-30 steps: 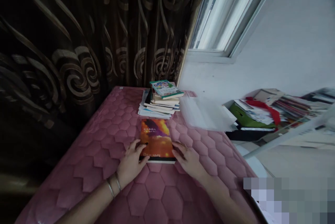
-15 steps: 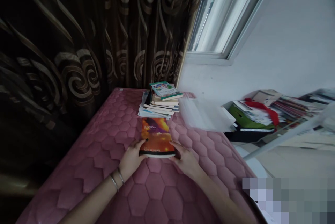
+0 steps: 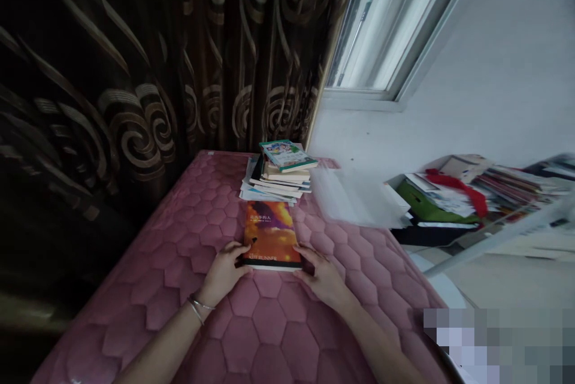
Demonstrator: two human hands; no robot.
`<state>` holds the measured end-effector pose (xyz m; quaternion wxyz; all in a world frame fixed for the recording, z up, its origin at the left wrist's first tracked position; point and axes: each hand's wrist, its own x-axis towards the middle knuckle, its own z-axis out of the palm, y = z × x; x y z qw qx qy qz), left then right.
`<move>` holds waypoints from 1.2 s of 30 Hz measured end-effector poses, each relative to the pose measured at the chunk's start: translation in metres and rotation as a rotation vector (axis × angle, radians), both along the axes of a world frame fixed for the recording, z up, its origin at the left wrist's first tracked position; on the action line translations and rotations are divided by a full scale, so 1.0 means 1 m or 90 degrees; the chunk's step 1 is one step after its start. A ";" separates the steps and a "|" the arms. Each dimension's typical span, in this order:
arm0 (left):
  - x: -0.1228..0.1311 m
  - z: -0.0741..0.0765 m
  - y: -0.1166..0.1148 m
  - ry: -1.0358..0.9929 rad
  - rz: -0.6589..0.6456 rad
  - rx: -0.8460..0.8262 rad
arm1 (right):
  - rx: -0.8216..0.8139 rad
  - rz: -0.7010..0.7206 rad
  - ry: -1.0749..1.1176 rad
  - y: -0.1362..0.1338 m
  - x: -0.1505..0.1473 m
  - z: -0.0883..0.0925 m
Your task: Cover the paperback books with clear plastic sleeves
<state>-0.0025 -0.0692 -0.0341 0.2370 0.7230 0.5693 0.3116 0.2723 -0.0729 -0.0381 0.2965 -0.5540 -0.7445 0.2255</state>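
Observation:
An orange-and-purple paperback book (image 3: 272, 234) lies face up on the pink quilted mattress (image 3: 265, 312), its bottom edge towards me. "KITE RUNNER" can be read along the lower cover. My left hand (image 3: 227, 270) is closed on the book's lower left corner, fingers along the side and thumb at the bottom edge. On the opposite side, my right hand (image 3: 324, 278) grips the lower right corner in the same manner. Just beyond the book's top edge rises a stack of books and papers (image 3: 281, 177), a green-edged book (image 3: 288, 155) lying askew on top.
A dark patterned curtain (image 3: 148, 72) hangs along the left and back. To the right of the stack is a translucent plastic sheet (image 3: 359, 195). Farther right, a box holds papers and a green item (image 3: 420, 201). A window (image 3: 377, 30) is set in the wall.
My left fingers have slid off the cover towards the book's left side. The book stays in nearly the same place, and the whole view has shifted slightly.

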 end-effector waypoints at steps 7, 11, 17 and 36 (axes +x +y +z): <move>0.001 0.002 -0.005 0.004 -0.006 0.015 | 0.062 0.031 -0.011 0.000 0.003 -0.005; 0.011 0.011 -0.012 0.082 -0.017 0.078 | 0.103 0.006 -0.064 -0.007 -0.006 0.005; 0.028 0.016 -0.012 0.167 -0.098 0.116 | 0.138 0.057 -0.231 -0.019 -0.050 0.028; -0.007 0.021 0.000 0.128 -0.051 0.091 | 0.152 0.013 -0.142 -0.003 -0.009 0.004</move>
